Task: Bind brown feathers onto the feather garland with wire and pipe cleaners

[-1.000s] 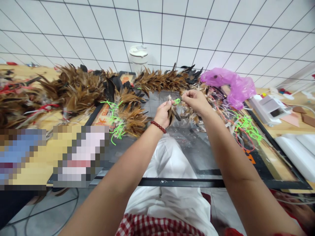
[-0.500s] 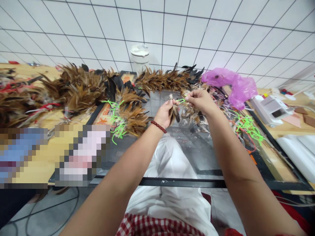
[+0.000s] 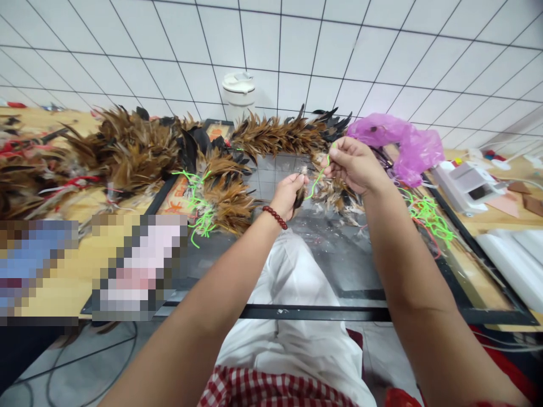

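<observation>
My left hand [image 3: 289, 196] is closed around a small bunch of feathers [image 3: 300, 198], whose pale fluffy ends poke out above the thumb. In my right hand [image 3: 350, 164] the fingertips pinch a bright green string [image 3: 316, 182]. The string runs down from those fingers to the bunch in the left hand; where it meets the feathers is partly hidden. Behind and below the right hand lies a pile of loose brown and white feathers [image 3: 337, 195]. To the left of my left hand rest brown feather bundles [image 3: 229, 198] with green strings [image 3: 202, 206] at their ends.
A long row of brown feathers [image 3: 275, 135] lies at the back, near a white lidded cup [image 3: 238, 93]. A purple plastic bag [image 3: 399, 144], more green strings [image 3: 430, 217] and a white device [image 3: 466, 183] are at the right. The black frame edge [image 3: 314, 312] runs along the front.
My right hand has risen slightly and drawn the green string out longer, from a short loop into a slack line. My left hand still grips the feather bunch.
</observation>
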Tool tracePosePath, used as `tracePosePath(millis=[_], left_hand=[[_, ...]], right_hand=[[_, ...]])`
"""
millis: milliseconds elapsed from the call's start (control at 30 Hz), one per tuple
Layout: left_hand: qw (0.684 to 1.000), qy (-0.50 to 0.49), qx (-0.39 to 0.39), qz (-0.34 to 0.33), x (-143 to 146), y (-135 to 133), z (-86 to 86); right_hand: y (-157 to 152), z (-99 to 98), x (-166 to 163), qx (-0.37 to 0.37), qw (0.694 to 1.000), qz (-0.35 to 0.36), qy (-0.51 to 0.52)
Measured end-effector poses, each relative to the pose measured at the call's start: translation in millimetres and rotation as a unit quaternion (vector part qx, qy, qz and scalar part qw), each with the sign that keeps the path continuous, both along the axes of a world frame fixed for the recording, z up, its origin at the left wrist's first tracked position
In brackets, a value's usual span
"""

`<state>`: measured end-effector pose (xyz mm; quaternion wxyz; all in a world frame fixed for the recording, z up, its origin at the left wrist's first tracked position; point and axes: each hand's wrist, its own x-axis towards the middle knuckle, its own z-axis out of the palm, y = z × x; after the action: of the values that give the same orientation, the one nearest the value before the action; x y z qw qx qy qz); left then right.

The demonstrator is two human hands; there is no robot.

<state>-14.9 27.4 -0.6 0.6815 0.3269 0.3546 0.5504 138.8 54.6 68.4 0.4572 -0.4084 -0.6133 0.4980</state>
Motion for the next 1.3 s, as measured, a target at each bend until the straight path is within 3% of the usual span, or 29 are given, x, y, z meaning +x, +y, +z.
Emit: tracePosePath(millis=[133,300,533,700,900,967,1033,1167,1233,1300], left_hand=[[0.996,0.083,0.033,-0.008,4.6,-2.6,-0.3],[0.981,0.174,0.081,-0.038,6.8,-2.5,-4.2],[0.962,0.193,0.181,-0.066,8.8,-5.1,-8.4],[0.985,0.115,0.123,-0.037,7.6,-7.6,0.3],[0.997,0.068,0.029,-0.012,3.6,-8.8,8.4],[0.996,0.078,0.026,0.024,2.9,-6.5,6.2],[0.991,0.112,0.034,0.066,2.6,-2.4,1.2],[0.959,0.238,0.109,0.106,3.1,3.8,-9.6],[0.938,0.292,0.163,0.091,3.9,1.8,-10.7],[0.92,0.321,0.215,0.061,5.2,-3.6,-7.9]], right_hand=[[-5.7,3.4,-12.2,0.051,0.997,0.037,-0.047],[-4.0,1.6,-15.1,0.112,0.991,0.002,-0.077],[10.5,-18.4,-7.4,0.07,0.986,-0.051,-0.144],[19.7,-35.7,-3.2,0.021,0.975,-0.063,-0.214],[17.9,-28.7,3.3,0.097,0.924,-0.116,-0.352],[11.3,-18.0,4.6,0.105,0.905,-0.07,-0.406],[2.0,-6.1,2.7,0.075,0.891,0.031,-0.446],[-19.4,16.0,-10.9,0.048,0.879,0.197,-0.431],[-26.6,23.5,-17.5,0.094,0.892,0.196,-0.396],[-27.8,25.7,-19.3,0.149,0.909,0.141,-0.363]])
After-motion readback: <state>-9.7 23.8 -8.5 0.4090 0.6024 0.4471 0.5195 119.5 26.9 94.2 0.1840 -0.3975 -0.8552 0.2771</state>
